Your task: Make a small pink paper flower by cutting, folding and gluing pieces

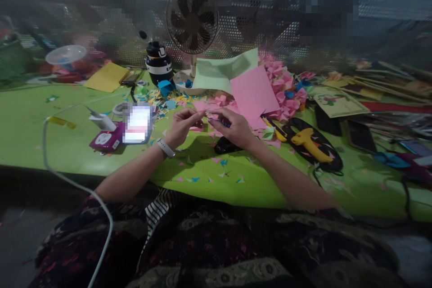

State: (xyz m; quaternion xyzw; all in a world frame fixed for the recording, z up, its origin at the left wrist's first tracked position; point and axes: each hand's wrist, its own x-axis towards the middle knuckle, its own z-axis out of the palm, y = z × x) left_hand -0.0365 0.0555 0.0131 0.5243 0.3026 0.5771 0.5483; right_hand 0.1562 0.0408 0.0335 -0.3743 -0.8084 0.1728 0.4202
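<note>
My left hand (184, 127) and my right hand (233, 128) meet at the fingertips above the green table (189, 193). Both hands are closed in a pinch around something small and pale between them, too small to make out. A dark bit shows under the fingers of my right hand, but its kind is unclear. Below that hand lies a black object (227, 145), partly covered by it. Pink paper scraps lie beneath and behind the fingers, in front of a pink paper sheet (254, 92). Small coloured paper clippings (222, 162) are scattered nearer to me.
Behind stand a fan (192, 20), a black bottle (159, 65), a pale green sheet (226, 69) and a heap of pink folded paper (283, 83). Rightward lie a yellow glue gun (310, 144) and a cutter (275, 128). Leftward are a lit phone (137, 124) and a purple socket box (108, 138).
</note>
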